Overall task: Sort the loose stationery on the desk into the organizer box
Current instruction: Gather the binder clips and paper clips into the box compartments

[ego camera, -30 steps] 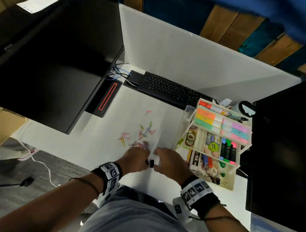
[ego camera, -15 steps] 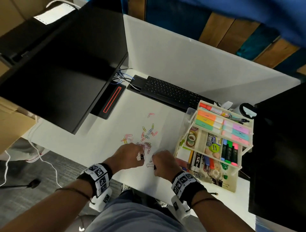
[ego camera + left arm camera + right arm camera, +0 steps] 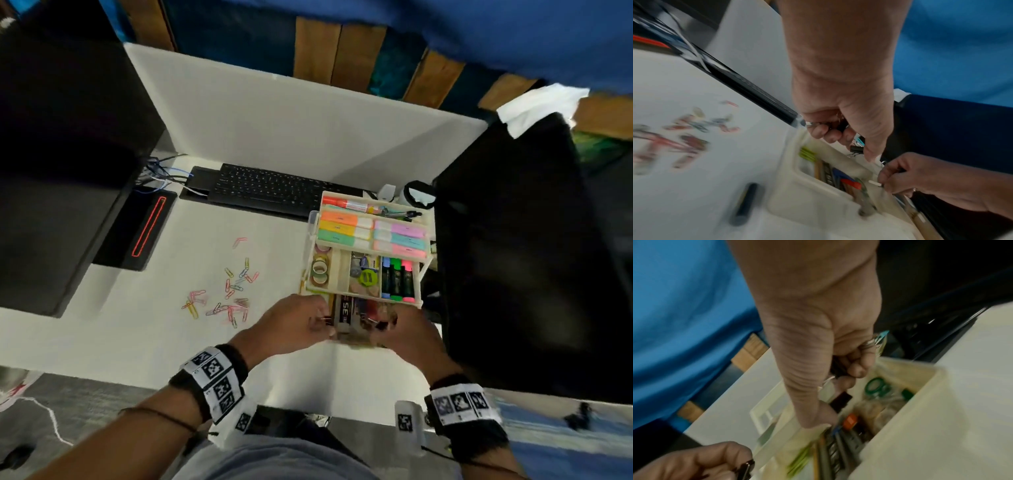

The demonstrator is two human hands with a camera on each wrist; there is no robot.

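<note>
The white tiered organizer box point(image 3: 342, 270) stands at the desk's right, with highlighters on top and tapes and markers below. Both hands hover over its near bottom tray point(image 3: 807, 191). My left hand point(image 3: 323, 323) curls round black binder clips point(image 3: 840, 126), and one clip point(image 3: 857, 148) hangs below its thumb. My right hand point(image 3: 383, 325) also grips black binder clips point(image 3: 838, 368), with another clip point(image 3: 842, 399) just under its fingers above the tray point(image 3: 910, 426). Coloured paper clips point(image 3: 226, 294) lie scattered on the desk to the left.
A black keyboard point(image 3: 274, 192) lies behind the box. Dark monitors stand at the left point(image 3: 61, 154) and right point(image 3: 520, 257). In the left wrist view a dark marker point(image 3: 744, 204) lies on the desk beside the tray.
Both hands have moved right from the desk near the paper clips to above the organizer's near tray, carrying binder clips. The head camera has swung right with them.
</note>
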